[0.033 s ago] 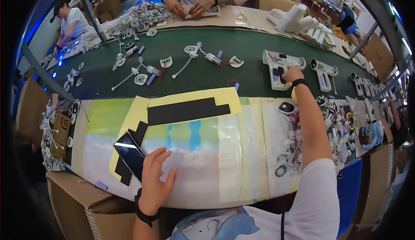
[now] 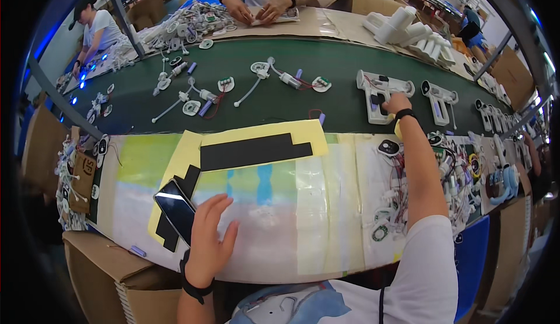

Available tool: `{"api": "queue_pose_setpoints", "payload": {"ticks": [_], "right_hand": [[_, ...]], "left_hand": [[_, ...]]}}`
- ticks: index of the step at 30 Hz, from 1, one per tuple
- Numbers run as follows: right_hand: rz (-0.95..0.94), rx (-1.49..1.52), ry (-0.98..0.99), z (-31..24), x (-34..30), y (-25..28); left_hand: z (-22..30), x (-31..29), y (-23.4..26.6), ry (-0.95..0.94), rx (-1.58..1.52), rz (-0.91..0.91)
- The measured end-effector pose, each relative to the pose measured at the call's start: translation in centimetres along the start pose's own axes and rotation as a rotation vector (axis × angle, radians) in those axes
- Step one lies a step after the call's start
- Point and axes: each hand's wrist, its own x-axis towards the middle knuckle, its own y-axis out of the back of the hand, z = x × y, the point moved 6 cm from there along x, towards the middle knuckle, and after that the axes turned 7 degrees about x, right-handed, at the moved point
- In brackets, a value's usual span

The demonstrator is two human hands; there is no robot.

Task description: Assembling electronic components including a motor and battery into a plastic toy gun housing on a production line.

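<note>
My left hand (image 2: 210, 242) hovers at the table's front, fingers apart, holding nothing. Beside its fingertips lies a dark smartphone (image 2: 174, 204), across black strips on yellow backing paper (image 2: 239, 138). My right hand (image 2: 398, 103) reaches out to the green belt, its fingers curled at the handle of a white gun-shaped housing (image 2: 373, 80). Parts and wires show inside that open housing; my fingertips are partly hidden. A second such housing (image 2: 438, 99) lies just to its right. Something yellow (image 2: 398, 130) shows by my right wrist.
Wired motor assemblies with purple battery cells (image 2: 289, 79) lie along the green belt (image 2: 326, 50). Tangled wires and parts (image 2: 446, 178) are heaped at the table's right. Across the belt, a person's hands (image 2: 256, 12) work near a pile of white parts (image 2: 195, 23). A cardboard box (image 2: 116, 260) stands front left.
</note>
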Motion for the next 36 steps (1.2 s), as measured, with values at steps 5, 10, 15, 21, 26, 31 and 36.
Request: {"api": "queue_pose_setpoints", "payload": {"ticks": [5,10,15,21,26,31,36], "right_hand": [[0.081,-0.013,-0.083,1.5,-0.2,1.7],[0.455,0.262,0.482,-7.6,-3.7,5.1],[-0.235,0.502,1.135,-18.6,-11.3,0.3],[0.043,0.563,1.047,-24.5,-9.3,2.5],[0.165,1.138,1.263,-37.9,-16.3,9.7],[-0.023,1.334,1.417,-46.1,-23.5,7.0],[0.097,1.219,1.067,-39.2,-15.2,8.3]], "left_hand": [[-0.3,12.6,-5.3,-0.267,-0.014,-0.042],[-5.3,22.8,-15.5,-0.193,0.124,-0.169],[-7.2,22.9,-18.4,-0.003,0.084,-0.390],[-7.7,22.3,-9.5,-0.121,0.076,0.268],[-10.1,19.0,-1.0,0.326,-1.096,0.244],[-18.1,14.5,6.4,0.302,-0.825,0.513],[-29.2,9.0,18.4,0.452,-0.530,0.836]]}}
